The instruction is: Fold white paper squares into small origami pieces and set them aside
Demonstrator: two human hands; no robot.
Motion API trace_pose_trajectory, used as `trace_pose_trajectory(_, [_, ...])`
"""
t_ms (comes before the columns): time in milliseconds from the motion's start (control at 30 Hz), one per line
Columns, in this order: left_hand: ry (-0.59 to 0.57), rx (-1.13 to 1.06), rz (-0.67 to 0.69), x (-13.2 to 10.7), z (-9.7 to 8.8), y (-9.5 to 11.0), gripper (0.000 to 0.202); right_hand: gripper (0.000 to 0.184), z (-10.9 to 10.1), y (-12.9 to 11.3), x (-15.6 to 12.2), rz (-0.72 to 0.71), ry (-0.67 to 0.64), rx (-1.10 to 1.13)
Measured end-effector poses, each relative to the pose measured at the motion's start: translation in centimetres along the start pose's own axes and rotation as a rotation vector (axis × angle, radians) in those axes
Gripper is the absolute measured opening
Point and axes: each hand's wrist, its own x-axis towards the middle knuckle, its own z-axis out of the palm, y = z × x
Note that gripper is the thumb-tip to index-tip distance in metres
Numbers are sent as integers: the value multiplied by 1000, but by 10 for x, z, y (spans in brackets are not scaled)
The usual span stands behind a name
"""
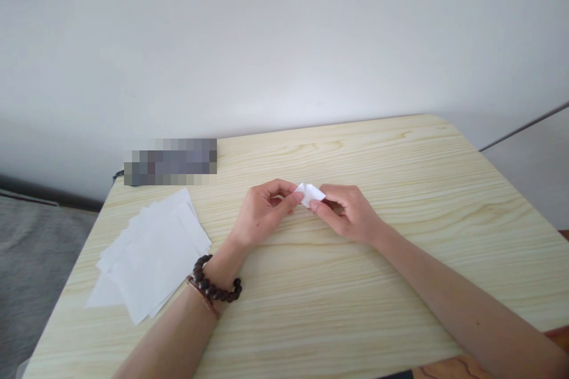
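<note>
Your left hand (261, 213) and right hand (352, 211) pinch an already folded paper (313, 193), with sheets (155, 254) left of them unfolded.

Dark object (178, 160) pixelated, unidentifiable. Fingers (338, 193) partly hidden behind folded paper (312, 194).
</note>
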Motion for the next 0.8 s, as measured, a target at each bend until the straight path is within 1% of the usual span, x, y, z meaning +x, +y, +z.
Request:
trace_pose_trajectory(100, [-28,73,-4,-1,-1,3,21,21,1,0,0,-22,99,-38])
trace_pose_trajectory(167, [-44,99,-1,-2,0,5,21,18,2,1,1,-9,122,-38])
trace_pose_trajectory(267, [-26,107,14,-2,2,6,23,18,2,1,1,-11,105,-30])
trace_pose_trajectory(400, [25,145,28,-1,4,3,23,12,3,2,0,25,102,16])
trace_pose_trajectory(467, [24,169,26,0,4,1,23,11,3,2,0,23,96,19])
trace_pose_trajectory(633, [-3,213,42,-1,4,0,23,11,2,2,1,-35,87,2])
trace_pose_trajectory(800, [4,165,60,-1,5,2,21,16,2,-1,3,17,107,37])
